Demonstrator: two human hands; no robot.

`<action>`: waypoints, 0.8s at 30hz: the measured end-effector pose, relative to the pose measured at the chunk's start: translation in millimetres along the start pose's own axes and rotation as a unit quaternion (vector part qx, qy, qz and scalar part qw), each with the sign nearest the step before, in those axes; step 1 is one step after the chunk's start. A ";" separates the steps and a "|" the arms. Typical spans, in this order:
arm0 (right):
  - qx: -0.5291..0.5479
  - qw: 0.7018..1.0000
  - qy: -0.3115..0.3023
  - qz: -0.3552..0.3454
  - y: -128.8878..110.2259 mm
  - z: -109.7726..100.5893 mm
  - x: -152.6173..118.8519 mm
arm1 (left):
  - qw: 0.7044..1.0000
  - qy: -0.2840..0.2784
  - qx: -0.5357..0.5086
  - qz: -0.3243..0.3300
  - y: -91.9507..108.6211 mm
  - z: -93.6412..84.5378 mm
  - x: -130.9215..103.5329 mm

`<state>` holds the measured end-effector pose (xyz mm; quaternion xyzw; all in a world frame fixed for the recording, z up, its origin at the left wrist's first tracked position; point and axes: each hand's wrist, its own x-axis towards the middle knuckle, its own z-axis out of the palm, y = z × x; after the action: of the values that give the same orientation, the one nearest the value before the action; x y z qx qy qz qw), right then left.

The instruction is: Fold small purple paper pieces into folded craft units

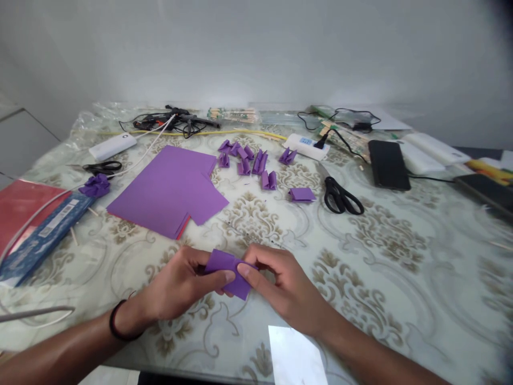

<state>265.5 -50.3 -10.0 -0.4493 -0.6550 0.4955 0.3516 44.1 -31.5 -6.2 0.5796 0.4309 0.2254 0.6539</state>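
Note:
Between my hands, just above the near part of the table, is a small folded piece of purple paper [226, 262]. My left hand [182, 283] pinches its left side, thumb on top and fingers underneath. My right hand [280, 286] grips the right side, its thumb pressed on the paper close to the left thumb. Past my hands lies a stack of purple paper sheets [160, 187], with a red edge showing below. Several small folded purple paper pieces [259, 162] stand in a cluster behind, and one flat folded piece [302, 194] lies to their right.
Black-handled scissors [340, 198] lie at right, near a phone [388, 164] and a white power strip [306, 145]. At left are another pair of scissors [102, 167], crumpled purple paper [95, 185] and a blue-and-red packet [44, 235]. A glue gun [176, 120] with cables rests at the back.

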 end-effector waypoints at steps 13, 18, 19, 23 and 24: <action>0.001 1.000 -0.026 -0.004 -0.2 -1.3 0.7 | 0.994 -0.002 0.104 0.023 10.4 -1.2 1.7; 0.021 0.998 -0.044 0.031 2.1 0.6 1.5 | 0.997 0.020 0.070 0.025 8.0 -2.4 0.5; 0.021 0.998 -0.048 0.031 2.9 0.8 1.8 | 0.998 0.024 0.062 0.021 6.9 -2.7 0.5; 0.005 0.998 -0.052 0.025 5.5 2.3 1.5 | 1.000 0.002 0.018 -0.009 2.5 -4.3 1.1; 0.001 0.998 -0.052 0.022 5.6 2.7 1.0 | 1.000 -0.010 0.012 -0.015 2.0 -4.6 1.4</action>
<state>264.1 -49.7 -16.2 -0.4370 -0.6619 0.5262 0.3065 41.5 -27.4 -4.5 0.5828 0.4360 0.2047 0.6545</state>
